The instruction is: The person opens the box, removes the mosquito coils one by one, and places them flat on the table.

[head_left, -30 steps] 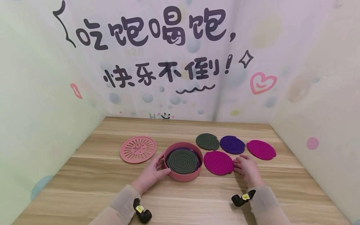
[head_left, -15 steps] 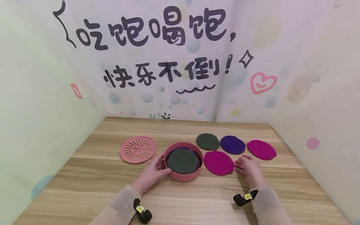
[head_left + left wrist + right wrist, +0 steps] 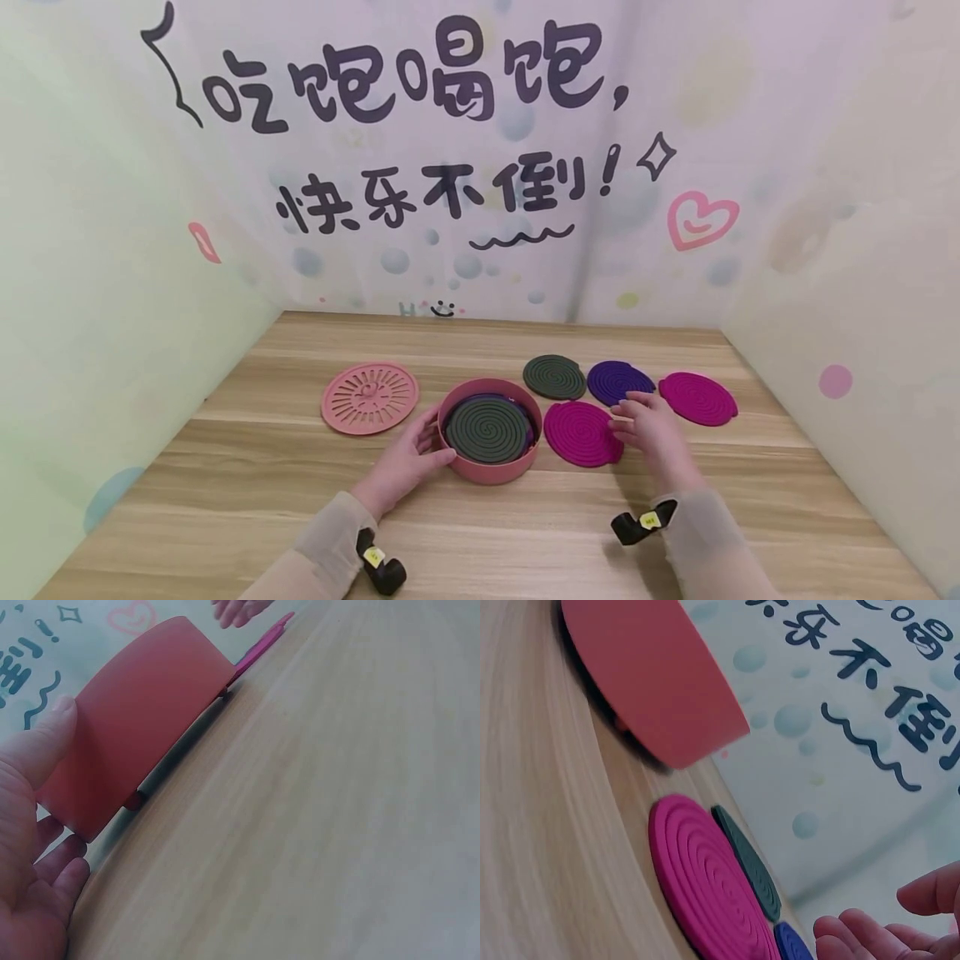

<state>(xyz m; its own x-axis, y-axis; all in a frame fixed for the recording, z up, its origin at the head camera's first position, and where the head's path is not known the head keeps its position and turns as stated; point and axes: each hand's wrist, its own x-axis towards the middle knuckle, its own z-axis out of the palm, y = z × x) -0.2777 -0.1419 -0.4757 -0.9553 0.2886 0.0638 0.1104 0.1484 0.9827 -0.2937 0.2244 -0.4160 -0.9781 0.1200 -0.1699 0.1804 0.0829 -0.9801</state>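
I read "吃饱喝饱,快乐不倒!" on the backdrop (image 3: 345,271). Right of the pink tin (image 3: 491,474), I count two magenta coils (image 3: 577,434), one green coil (image 3: 553,377), one purple coil (image 3: 613,380). My left hand (image 3: 407,468) grips the tin's side; my right hand (image 3: 657,433) hangs loose-fingered.

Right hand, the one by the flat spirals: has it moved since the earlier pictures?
Yes. In the head view, the right hand has moved up and a little left: its fingertips now overlap the blue spiral, where before they were below it.
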